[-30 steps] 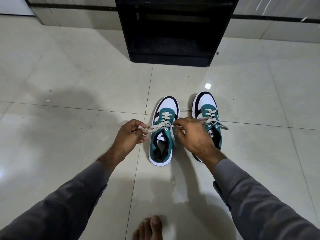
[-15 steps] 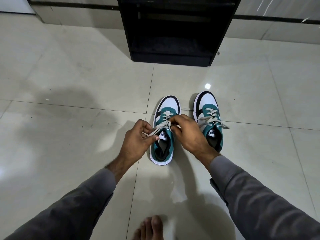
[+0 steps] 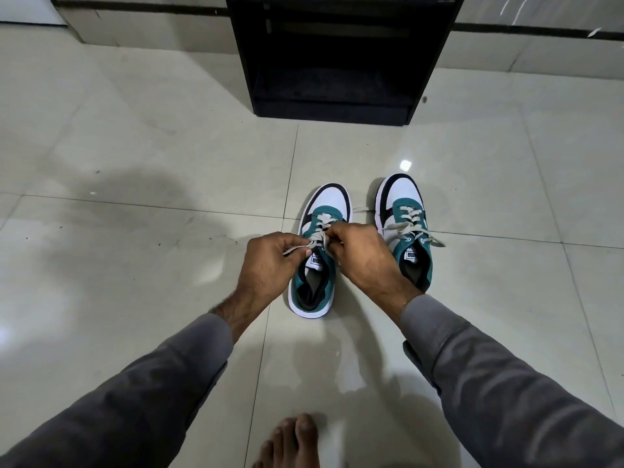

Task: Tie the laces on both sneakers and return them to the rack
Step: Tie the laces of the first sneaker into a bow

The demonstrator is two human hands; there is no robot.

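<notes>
Two teal, white and black sneakers stand side by side on the tiled floor, toes pointing away from me. Over the left sneaker [image 3: 329, 201], my left hand [image 3: 270, 260] pinches one end of its grey lace [image 3: 319, 239]. My right hand [image 3: 363, 253] grips the other part of that lace close against the left hand, above the tongue. The right sneaker [image 3: 403, 194] stands untouched, its laces [image 3: 410, 229] loose, with ends trailing off both sides. The black shoe rack [image 3: 337, 55] stands beyond the shoes against the wall.
Glossy pale floor tiles [image 3: 135, 163] surround the shoes. My bare foot [image 3: 290, 444] rests at the bottom edge, just behind the sneakers. A wall with a dark stripe [image 3: 135, 6] runs along the back.
My hands have come together over the left sneaker's tongue; a second ago they held the lace ends pulled apart to either side.
</notes>
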